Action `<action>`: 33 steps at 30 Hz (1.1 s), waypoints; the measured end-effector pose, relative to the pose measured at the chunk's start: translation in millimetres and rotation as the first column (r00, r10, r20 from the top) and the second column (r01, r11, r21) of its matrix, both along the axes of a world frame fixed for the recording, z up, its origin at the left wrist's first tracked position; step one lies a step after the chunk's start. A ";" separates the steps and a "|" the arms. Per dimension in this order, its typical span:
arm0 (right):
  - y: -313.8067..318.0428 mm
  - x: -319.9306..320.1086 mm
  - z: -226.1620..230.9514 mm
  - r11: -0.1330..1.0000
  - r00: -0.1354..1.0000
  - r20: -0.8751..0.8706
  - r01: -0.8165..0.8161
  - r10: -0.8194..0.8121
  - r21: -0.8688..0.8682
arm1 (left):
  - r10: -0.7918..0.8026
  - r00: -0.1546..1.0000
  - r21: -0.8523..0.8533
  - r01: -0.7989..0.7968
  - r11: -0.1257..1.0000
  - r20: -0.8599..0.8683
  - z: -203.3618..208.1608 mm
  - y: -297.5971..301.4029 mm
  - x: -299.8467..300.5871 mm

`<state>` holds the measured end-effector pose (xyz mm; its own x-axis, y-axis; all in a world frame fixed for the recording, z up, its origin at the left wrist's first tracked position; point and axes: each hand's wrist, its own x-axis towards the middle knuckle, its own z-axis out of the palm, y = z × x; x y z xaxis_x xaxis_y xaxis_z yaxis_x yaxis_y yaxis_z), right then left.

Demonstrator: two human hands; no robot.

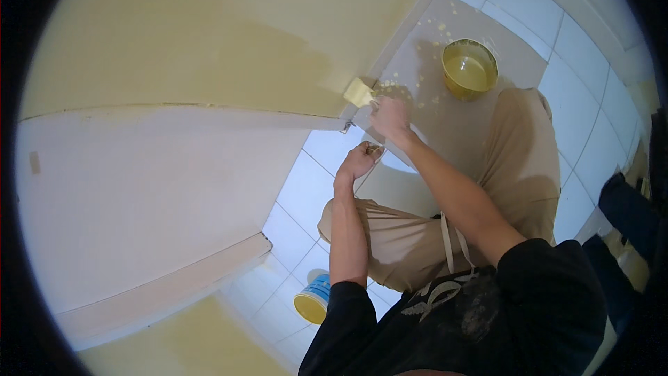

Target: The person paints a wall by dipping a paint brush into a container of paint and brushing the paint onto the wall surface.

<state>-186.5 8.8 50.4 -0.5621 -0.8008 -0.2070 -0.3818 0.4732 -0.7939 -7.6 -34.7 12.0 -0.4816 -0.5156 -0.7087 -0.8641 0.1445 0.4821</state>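
Note:
My right hand (391, 118) is closed round the handle of a paintbrush (359, 92). The wide head, covered in pale yellow, lies against the bottom of the yellow wall (264, 35), close to its corner with the doorway. Lower and to the left, my left hand (360, 160) has its fingers curled beside the door opening; what they hold, if anything, is too small to make out. A round bowl (470, 69) with yellow paint inside stands to the right of the brush on a brownish sheet (445, 125) spotted with yellow drips.
White floor tiles (306, 174) surround the sheet. A blue and yellow tub (312, 299) stands on the tiles by my left elbow. The pale door jamb (153, 195) runs along the left. My bent knees, in tan trousers (522, 146), flank my arms. Dark cloth (626, 216) is at the right edge.

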 end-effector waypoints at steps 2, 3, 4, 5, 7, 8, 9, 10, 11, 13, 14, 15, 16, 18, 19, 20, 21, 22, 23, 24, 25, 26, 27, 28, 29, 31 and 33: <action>-22.5 1.6 22.5 0.998 0.999 -0.028 0.033 -0.034 -0.053 | 0.019 1.000 -0.022 -0.019 1.000 0.015 -7.5 -2.3 1.8; -30.0 2.7 32.1 0.994 0.997 -0.047 0.064 -0.068 -0.086 | 0.039 0.999 -0.024 -0.038 0.999 0.038 -13.5 0.9 3.6; -34.5 3.8 44.6 0.996 0.997 -0.043 0.053 -0.056 -0.077 | 0.050 0.998 -0.016 -0.049 0.999 0.043 -7.9 2.6 6.2; -38.4 1.9 56.3 0.994 0.999 -0.010 0.040 -0.041 -0.101 | 0.023 0.997 0.025 -0.025 0.999 0.079 -2.6 1.8 7.6; -41.4 -4.0 76.8 0.990 1.000 0.013 0.025 -0.023 -0.136 | -0.003 0.995 0.057 -0.003 0.998 0.103 7.9 0.5 4.2; -41.1 -6.2 84.2 0.987 1.000 0.022 0.024 -0.020 -0.157 | 0.016 0.995 0.065 -0.022 0.998 0.094 10.5 1.3 1.8; -38.1 -6.1 91.8 0.984 0.999 0.035 0.024 -0.018 -0.174 | 0.033 0.995 0.077 -0.040 0.996 0.089 11.1 3.2 2.4; -36.7 -6.3 99.7 0.985 0.999 0.031 0.024 -0.018 -0.173 | 0.033 0.996 0.077 -0.039 0.996 0.086 11.2 2.6 0.6; -36.2 -6.2 107.9 0.970 0.998 0.034 0.053 -0.046 -0.237 | 0.002 0.996 0.066 -0.008 0.998 0.087 10.6 0.9 -3.3; -28.4 -4.2 138.7 0.950 0.997 0.040 0.080 -0.071 -0.303 | -0.026 0.996 0.052 0.021 0.998 0.090 4.0 -2.0 -2.4; -21.4 -0.7 162.8 0.933 0.993 0.113 0.073 -0.035 -0.353 | -0.003 0.999 0.045 0.001 0.999 0.040 -8.6 -5.2 7.4; -13.3 -1.8 182.6 0.915 0.984 0.180 0.076 -0.004 -0.397 | 0.011 1.000 0.043 -0.011 0.999 -0.014 -17.1 -7.6 10.2; -6.1 -6.2 198.8 0.916 0.984 0.179 0.080 -0.009 -0.394 | 0.007 1.000 0.046 -0.006 0.999 -0.016 -18.6 -10.4 7.2; 6.9 -10.3 221.2 0.908 0.983 0.184 0.051 0.029 -0.417 | -0.094 0.996 0.015 0.094 0.995 0.006 -15.6 -11.4 3.0; 12.0 -9.0 222.2 0.910 0.983 0.184 0.054 0.025 -0.411 | -0.097 0.995 0.021 0.097 0.995 0.006 -12.9 -6.3 1.0; 16.5 -6.4 222.0 0.855 0.981 0.192 0.128 -0.034 -0.502 | -0.050 0.998 0.010 0.050 0.999 -0.035 -10.0 0.5 1.5; 17.9 -4.3 224.8 0.781 0.975 0.207 0.194 -0.085 -0.593 | 0.002 0.997 -0.009 -0.003 1.000 -0.076 -2.0 2.8 1.9; 13.3 -3.1 221.4 0.778 0.975 0.209 0.190 -0.077 -0.599 | 0.007 0.997 -0.017 -0.009 1.000 -0.074 -5.0 -1.8 5.7; 2.0 0.2 209.1 0.779 0.989 0.134 0.135 -0.067 -0.612 | 0.003 0.999 0.017 -0.003 1.000 -0.046 -7.5 -8.9 10.2; -8.4 2.0 191.9 0.785 0.996 0.054 0.086 -0.068 -0.613 | -0.011 1.000 0.062 0.013 0.998 -0.020 -12.8 -12.5 11.1; -13.5 0.5 167.7 0.793 0.996 0.049 0.092 -0.079 -0.603 | -0.021 0.999 0.076 0.023 0.997 -0.024 -13.1 -6.6 3.3; -19.0 -1.6 139.8 0.848 0.993 0.104 0.101 -0.055 -0.520 | -0.032 0.999 0.038 0.032 0.999 -0.001 -5.1 0.0 -8.4; -24.8 2.2 114.6 0.894 0.986 0.167 0.095 -0.022 -0.439 | -0.028 0.999 -0.007 0.028 1.000 0.028 5.1 3.8 -13.9; -30.7 9.7 93.1 0.893 0.985 0.172 0.090 -0.014 -0.442 | -0.020 0.999 -0.011 0.021 1.000 0.033 14.6 3.6 -15.0; -34.4 16.1 71.1 0.895 0.981 0.186 0.130 -0.053 -0.427 | -0.035 0.998 -0.013 0.036 0.999 0.049 22.0 4.8 -16.6; -36.3 27.9 43.7 0.902 0.974 0.209 0.162 -0.082 -0.401 | -0.038 0.997 -0.005 0.038 0.999 0.074 30.4 9.4 -12.6; -38.0 32.5 25.7 0.943 0.971 0.226 0.142 -0.075 -0.300 | -0.002 0.995 0.017 0.001 1.000 0.104 34.3 10.7 -10.6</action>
